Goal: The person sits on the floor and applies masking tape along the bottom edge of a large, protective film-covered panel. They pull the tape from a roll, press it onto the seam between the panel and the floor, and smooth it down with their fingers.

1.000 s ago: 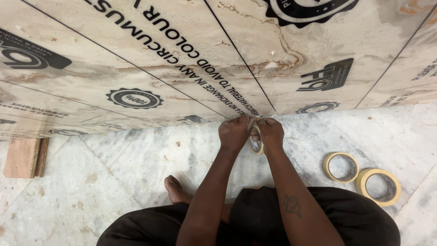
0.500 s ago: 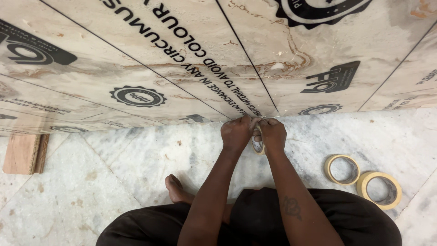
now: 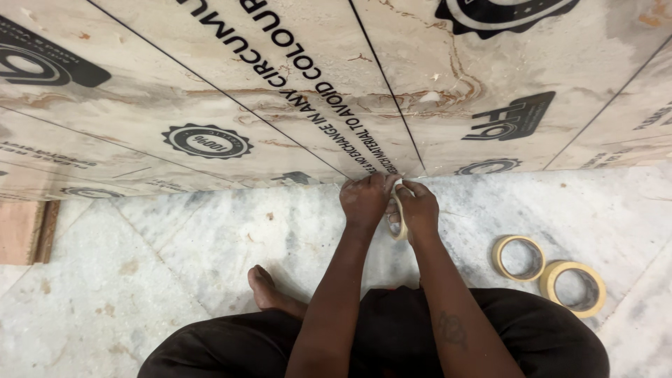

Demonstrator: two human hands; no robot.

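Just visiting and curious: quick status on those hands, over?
Left hand and right hand together on one tape roll, at the panel seam. Two spare tape rolls lie clear, to the right. Nothing in the way.

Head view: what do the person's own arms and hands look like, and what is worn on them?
Both forearms are bare: no sleeves, gloves, watch or bracelets show. The left hand and right hand wear no visible rings, though the fingers are partly hidden. The right forearm carries a small dark tattoo on its upper side. Dark clothing covers the lap and legs below the arms.
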